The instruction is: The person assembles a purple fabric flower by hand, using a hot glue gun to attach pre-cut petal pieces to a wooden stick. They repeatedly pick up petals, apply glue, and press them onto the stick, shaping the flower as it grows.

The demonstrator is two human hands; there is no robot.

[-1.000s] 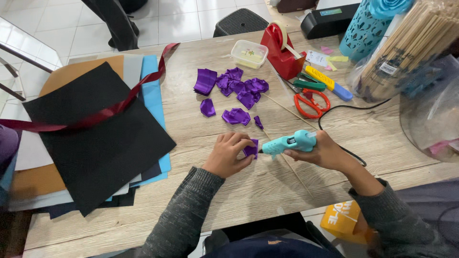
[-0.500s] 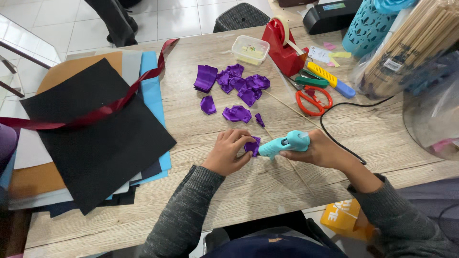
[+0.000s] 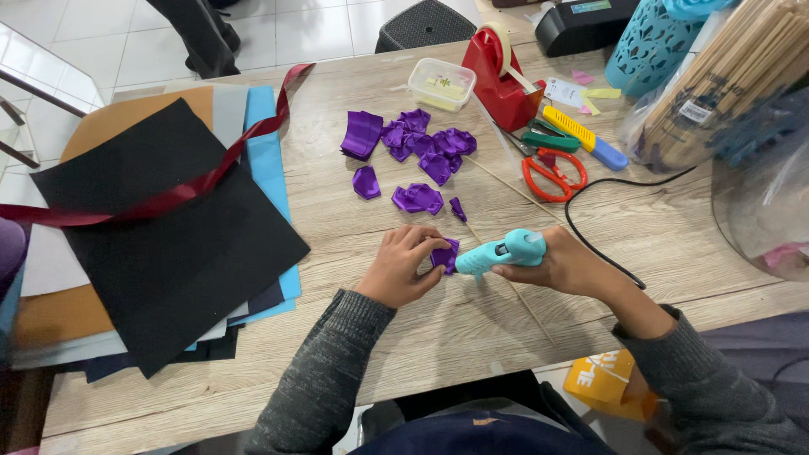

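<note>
A: What is the left hand (image 3: 403,265) doing?

B: Its fingers are curled and pinching a small purple ribbon piece (image 3: 445,254), holding it just above the wooden table (image 3: 354,227), near the front edge.

A: And the right hand (image 3: 566,268)?

B: It is wrapped around a turquoise glue gun (image 3: 506,250). The nozzle points left and meets the purple ribbon piece, so the piece sits between the 2 hands, touching the left fingertips and the gun's tip.

A: Anything under them?

B: A thin wooden stick (image 3: 506,278) lies slanted on the table, passing beneath the gun and the right hand. The gun's black cord (image 3: 590,236) curls away to the right.

A: What lies farther back?

B: A loose heap of folded purple ribbon pieces (image 3: 417,156), well apart from the hands. Beyond it stand a red tape dispenser (image 3: 501,80) and a small clear plastic box (image 3: 441,84). Red-handled scissors (image 3: 552,173) lie to the right of the heap.

A: And on the left?

B: A black felt sheet (image 3: 160,236) tops a stack of coloured sheets, with a dark red ribbon (image 3: 168,198) draped across it.
</note>
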